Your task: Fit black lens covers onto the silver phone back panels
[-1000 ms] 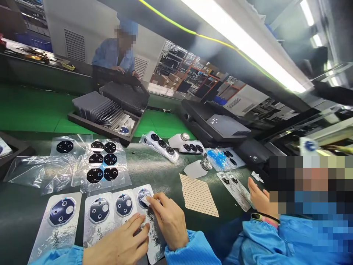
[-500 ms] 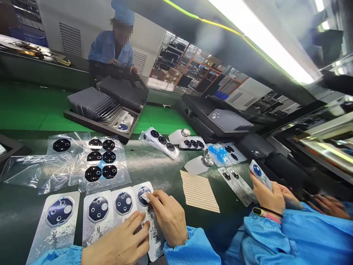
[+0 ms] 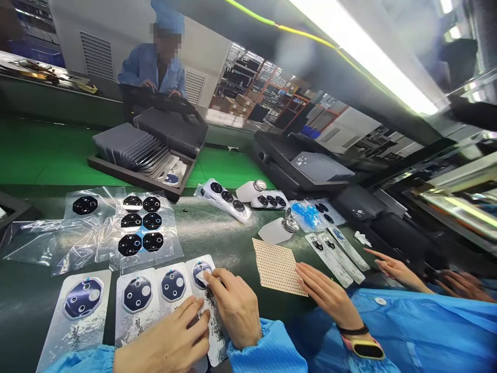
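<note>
Several silver phone back covers lie in a row at the near edge of the dark table. My left hand [image 3: 171, 342] rests flat with fingers spread on the lower part of the rightmost cover [image 3: 204, 305]. My right hand [image 3: 233, 308] is closed in a pinch on a small white wipe [image 3: 202, 278], pressing it on that cover's dark camera ring. Other covers [image 3: 135, 305] lie to the left. All of this is in the head view.
A co-worker's hand [image 3: 330, 295] lies on a tan dotted sheet [image 3: 277, 267] at the right. Clear bags of black camera rings [image 3: 142, 223] lie at the left, a tray of grey covers [image 3: 147, 150] behind. White solvent bottles [image 3: 277, 230] stand mid-table. Another person works at the far bench.
The co-worker at the right has put down the cover held before and moved a hand onto the dotted sheet. My own hands have barely moved on the rightmost cover.
</note>
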Motion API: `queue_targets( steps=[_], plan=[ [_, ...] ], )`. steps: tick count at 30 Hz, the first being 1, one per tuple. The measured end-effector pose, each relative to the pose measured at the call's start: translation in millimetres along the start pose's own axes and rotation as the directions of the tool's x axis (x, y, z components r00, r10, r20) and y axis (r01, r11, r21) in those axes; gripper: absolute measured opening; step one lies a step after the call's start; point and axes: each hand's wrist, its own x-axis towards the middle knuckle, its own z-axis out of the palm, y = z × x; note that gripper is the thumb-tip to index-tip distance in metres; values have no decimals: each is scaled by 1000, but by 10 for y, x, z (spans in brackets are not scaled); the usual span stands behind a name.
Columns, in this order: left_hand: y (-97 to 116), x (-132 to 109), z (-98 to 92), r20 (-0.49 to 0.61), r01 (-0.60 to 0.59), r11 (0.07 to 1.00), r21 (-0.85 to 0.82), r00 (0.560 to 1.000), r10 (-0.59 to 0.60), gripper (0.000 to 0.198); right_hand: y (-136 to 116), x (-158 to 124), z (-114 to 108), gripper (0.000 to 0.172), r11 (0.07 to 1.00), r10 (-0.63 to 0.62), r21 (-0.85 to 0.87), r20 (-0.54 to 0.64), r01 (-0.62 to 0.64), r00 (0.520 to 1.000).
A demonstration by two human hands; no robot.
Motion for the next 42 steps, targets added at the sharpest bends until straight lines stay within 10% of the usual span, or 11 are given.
queue_targets(
  steps=[42],
  plan=[
    [-3, -31, -5, 15, 13, 998, -61, 1000, -12, 46, 74, -182, -73, 33, 999, 34, -21, -2, -34, 999]
  ],
)
